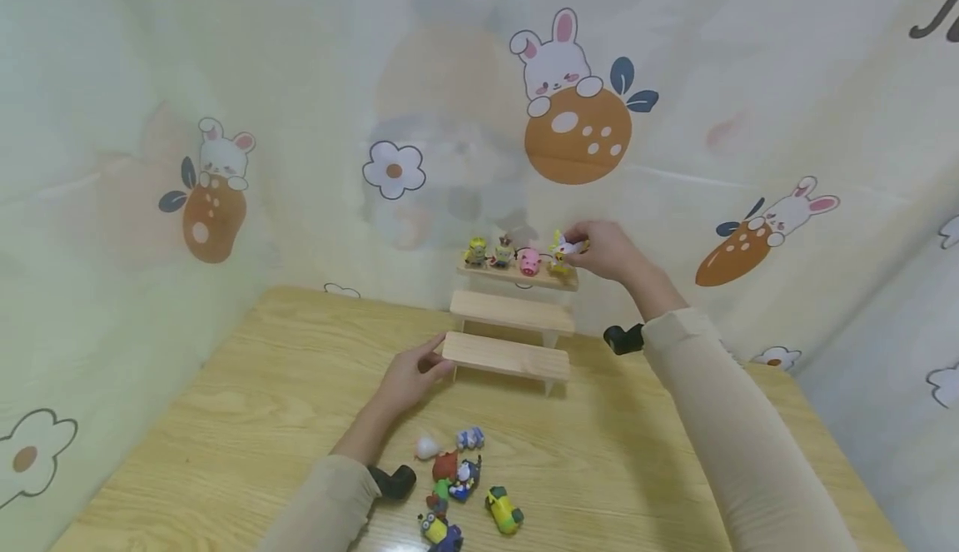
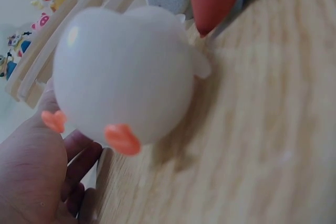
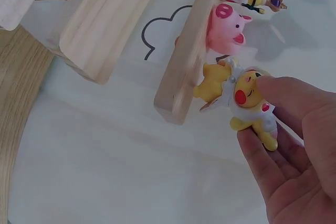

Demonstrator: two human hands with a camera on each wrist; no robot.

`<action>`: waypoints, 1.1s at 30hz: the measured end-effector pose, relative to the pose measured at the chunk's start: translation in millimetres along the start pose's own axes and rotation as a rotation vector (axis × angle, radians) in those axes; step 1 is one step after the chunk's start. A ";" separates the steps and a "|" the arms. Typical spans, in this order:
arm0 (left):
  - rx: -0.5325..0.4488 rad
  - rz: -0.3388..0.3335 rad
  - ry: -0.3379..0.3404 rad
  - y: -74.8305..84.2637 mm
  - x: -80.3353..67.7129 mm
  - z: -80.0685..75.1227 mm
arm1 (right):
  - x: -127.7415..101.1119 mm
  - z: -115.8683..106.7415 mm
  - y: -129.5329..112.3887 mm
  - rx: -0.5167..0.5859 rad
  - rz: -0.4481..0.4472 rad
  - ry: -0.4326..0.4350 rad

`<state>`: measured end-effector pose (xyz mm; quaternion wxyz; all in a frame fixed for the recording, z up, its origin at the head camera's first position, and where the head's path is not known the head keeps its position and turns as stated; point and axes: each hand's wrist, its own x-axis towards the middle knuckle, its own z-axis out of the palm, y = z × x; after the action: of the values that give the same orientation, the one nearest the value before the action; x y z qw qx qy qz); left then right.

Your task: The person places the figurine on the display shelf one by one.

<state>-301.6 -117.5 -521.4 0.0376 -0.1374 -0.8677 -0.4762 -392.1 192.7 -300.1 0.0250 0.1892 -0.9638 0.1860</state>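
At the right end of the top step of a wooden three-step display stand (image 1: 509, 355), my right hand (image 1: 605, 251) pinches a yellow-and-white Pikachu figurine (image 3: 251, 95) between thumb and fingers. The figurine is tilted, its red cheek showing in the right wrist view. Beside it on the top step are another yellow figurine (image 3: 212, 82), a pink pig figurine (image 1: 529, 261) and two minion figurines, one a crowned minion (image 1: 503, 252) and one a yellow-topped minion (image 1: 475, 251). My left hand (image 1: 404, 381) holds the left end of the lowest step, thumb in front.
On the table (image 1: 247, 419) before the stand lies a loose group of toys: a white round figurine (image 2: 123, 72) with orange feet, a red figurine (image 1: 444, 465), a yellow-green figurine (image 1: 504, 510) and several others. A printed curtain (image 1: 315, 161) hangs behind the table.
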 end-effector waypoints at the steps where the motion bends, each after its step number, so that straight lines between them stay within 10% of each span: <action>1: 0.000 -0.003 0.001 0.3 0.6 0.2 | -0.1 0.0 -0.3 -0.002 0.001 0.002; 33: 0.028 0.014 0.016 0.4 1.0 -0.1 | 1.9 8.6 5.0 -0.055 -0.008 0.000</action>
<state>-302.5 -117.2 -520.9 0.0497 -0.1389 -0.8729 -0.4650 -395.5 193.2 -309.7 0.0310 0.1920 -0.9679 0.1592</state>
